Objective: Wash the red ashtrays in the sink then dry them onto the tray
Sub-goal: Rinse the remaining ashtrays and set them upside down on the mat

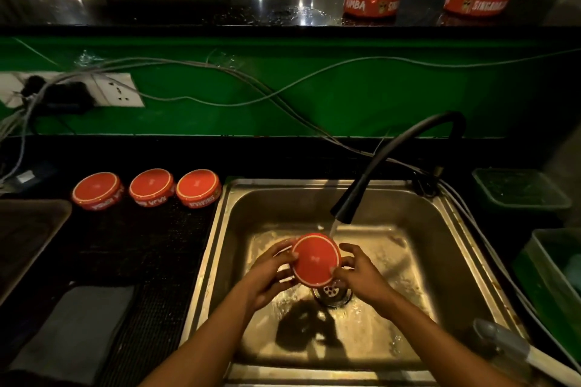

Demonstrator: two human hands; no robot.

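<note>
Both hands grasp one red ashtray (316,261) over the steel sink (440,229): the left hand (270,273) curls round its left rim and the right hand (358,273) pinches its right rim, its flat underside turned up toward the camera. It is held above the drain (331,292), just below the spout of the black gooseneck faucet (396,154), whose stream falls at its far edge.

The main risk is a slip. The ashtray looks glazed and smooth, wet under running water, and held only at the rim; if it drops onto the hard steel basin it could chip or crack. Water striking the tilted base could also splash outward, and the wall socket (119,89) and loose cables (220,78) lie well left of the faucet, above the surface.

Three washed-looking ashtrays (147,188) sit upside down left of the sink on a black textured mat (141,245); they are round, thick-walled, with a pale ring and white lettering. Two more ashtrays (372,0) stand upright, notched rims showing, on the glossy dark ledge far behind the faucet. A dark tray (28,229) sits at the far left.
</note>
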